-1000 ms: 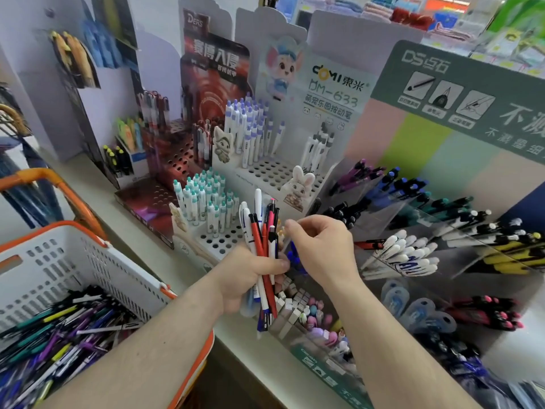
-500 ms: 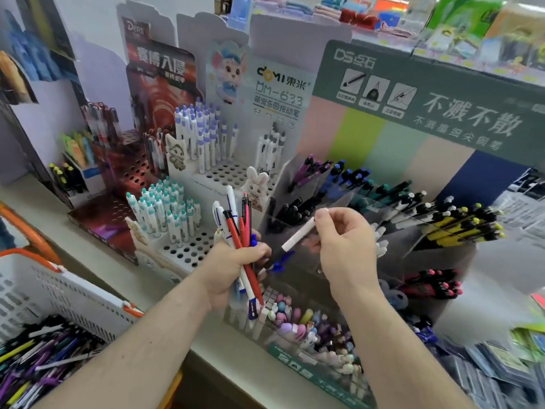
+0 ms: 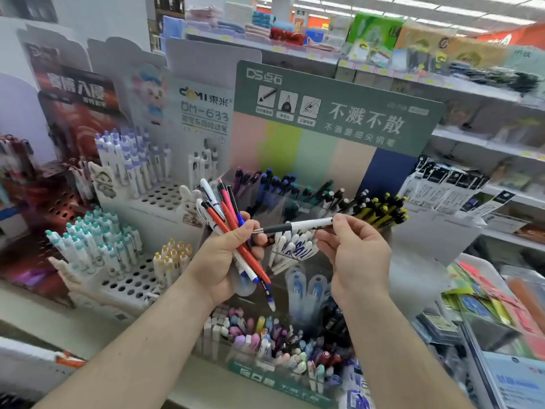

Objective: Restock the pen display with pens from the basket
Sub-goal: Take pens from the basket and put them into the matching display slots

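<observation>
While a bundle of pens (image 3: 233,231) is gripped upright by the left hand (image 3: 224,258), one white pen (image 3: 298,225) is pinched by the right hand (image 3: 354,255). Its long axis is laid left-right, just near of the white-pen compartment (image 3: 295,246), tip leftward

White-and-black pen (image 3: 298,225); red, white, blue pen bundle (image 3: 233,228).
</observation>
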`<act>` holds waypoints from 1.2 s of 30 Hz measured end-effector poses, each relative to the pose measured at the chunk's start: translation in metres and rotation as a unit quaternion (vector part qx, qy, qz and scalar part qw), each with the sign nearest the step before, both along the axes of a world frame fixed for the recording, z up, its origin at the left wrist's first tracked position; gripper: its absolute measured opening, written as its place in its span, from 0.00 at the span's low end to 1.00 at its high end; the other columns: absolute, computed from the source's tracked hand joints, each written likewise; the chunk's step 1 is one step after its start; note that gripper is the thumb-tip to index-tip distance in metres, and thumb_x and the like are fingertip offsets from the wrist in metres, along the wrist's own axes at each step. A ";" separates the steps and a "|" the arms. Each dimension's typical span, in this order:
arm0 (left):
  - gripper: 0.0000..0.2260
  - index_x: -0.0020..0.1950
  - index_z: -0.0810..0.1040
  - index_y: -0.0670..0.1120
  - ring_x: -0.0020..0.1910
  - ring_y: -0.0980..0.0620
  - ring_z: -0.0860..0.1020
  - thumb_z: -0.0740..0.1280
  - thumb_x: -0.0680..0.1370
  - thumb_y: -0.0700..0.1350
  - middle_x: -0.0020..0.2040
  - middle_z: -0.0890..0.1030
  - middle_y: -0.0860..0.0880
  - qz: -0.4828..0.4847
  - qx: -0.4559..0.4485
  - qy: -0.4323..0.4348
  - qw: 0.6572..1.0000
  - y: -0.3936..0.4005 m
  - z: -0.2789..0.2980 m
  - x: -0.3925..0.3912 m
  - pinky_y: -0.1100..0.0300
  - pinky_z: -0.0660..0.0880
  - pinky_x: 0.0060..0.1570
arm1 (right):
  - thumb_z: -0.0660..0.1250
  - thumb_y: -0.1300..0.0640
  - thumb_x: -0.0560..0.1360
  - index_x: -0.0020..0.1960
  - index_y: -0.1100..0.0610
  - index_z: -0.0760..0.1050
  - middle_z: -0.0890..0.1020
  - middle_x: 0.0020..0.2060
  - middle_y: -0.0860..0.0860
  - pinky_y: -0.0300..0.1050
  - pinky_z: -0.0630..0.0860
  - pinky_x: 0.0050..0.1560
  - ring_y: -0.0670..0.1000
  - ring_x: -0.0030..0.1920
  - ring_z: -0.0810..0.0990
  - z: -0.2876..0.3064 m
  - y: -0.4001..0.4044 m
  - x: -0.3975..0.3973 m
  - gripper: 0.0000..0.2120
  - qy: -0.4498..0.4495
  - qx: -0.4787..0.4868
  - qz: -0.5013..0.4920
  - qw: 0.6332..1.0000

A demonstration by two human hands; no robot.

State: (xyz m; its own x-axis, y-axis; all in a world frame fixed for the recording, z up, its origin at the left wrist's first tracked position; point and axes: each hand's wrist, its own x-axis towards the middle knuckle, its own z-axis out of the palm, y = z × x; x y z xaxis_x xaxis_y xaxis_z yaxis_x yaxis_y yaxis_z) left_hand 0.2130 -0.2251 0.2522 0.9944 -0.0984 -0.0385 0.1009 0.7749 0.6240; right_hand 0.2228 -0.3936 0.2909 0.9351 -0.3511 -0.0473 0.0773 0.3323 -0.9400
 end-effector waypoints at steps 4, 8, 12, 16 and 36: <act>0.04 0.45 0.74 0.48 0.31 0.54 0.77 0.66 0.72 0.43 0.36 0.77 0.48 -0.008 0.022 -0.038 0.999 -0.023 0.016 0.013 0.64 0.77 0.31 | 0.67 0.62 0.80 0.47 0.58 0.78 0.83 0.35 0.52 0.39 0.79 0.34 0.47 0.30 0.82 0.021 -0.020 0.002 0.03 -0.041 0.027 -0.055 0.997; 0.09 0.48 0.72 0.48 0.32 0.53 0.77 0.67 0.70 0.41 0.36 0.77 0.49 -0.016 0.039 -0.057 0.997 -0.038 0.022 0.020 0.63 0.77 0.33 | 0.68 0.61 0.79 0.48 0.59 0.78 0.82 0.35 0.50 0.42 0.81 0.37 0.50 0.32 0.84 0.052 -0.045 0.005 0.02 -0.169 -0.079 -0.188 0.964; 0.11 0.50 0.73 0.47 0.31 0.53 0.76 0.68 0.70 0.40 0.34 0.77 0.48 -0.017 0.079 -0.062 0.995 -0.045 0.021 0.023 0.62 0.77 0.32 | 0.68 0.58 0.78 0.47 0.53 0.76 0.82 0.37 0.47 0.48 0.82 0.40 0.53 0.36 0.85 0.066 -0.063 0.015 0.02 -0.268 -0.216 -0.280 0.896; 0.12 0.50 0.73 0.46 0.31 0.53 0.77 0.69 0.68 0.39 0.34 0.77 0.49 -0.019 0.070 -0.058 0.996 -0.051 0.021 0.023 0.62 0.77 0.32 | 0.69 0.54 0.77 0.47 0.51 0.78 0.81 0.38 0.46 0.47 0.80 0.43 0.48 0.38 0.82 0.061 -0.067 0.038 0.01 -0.270 -0.345 -0.289 0.851; 0.15 0.54 0.73 0.42 0.30 0.52 0.77 0.69 0.69 0.35 0.37 0.78 0.48 -0.096 0.157 -0.100 0.978 -0.052 0.013 0.010 0.59 0.76 0.31 | 0.69 0.47 0.74 0.54 0.47 0.82 0.81 0.56 0.50 0.54 0.60 0.58 0.60 0.69 0.62 0.053 -0.057 0.088 0.11 0.084 -0.670 -0.047 0.736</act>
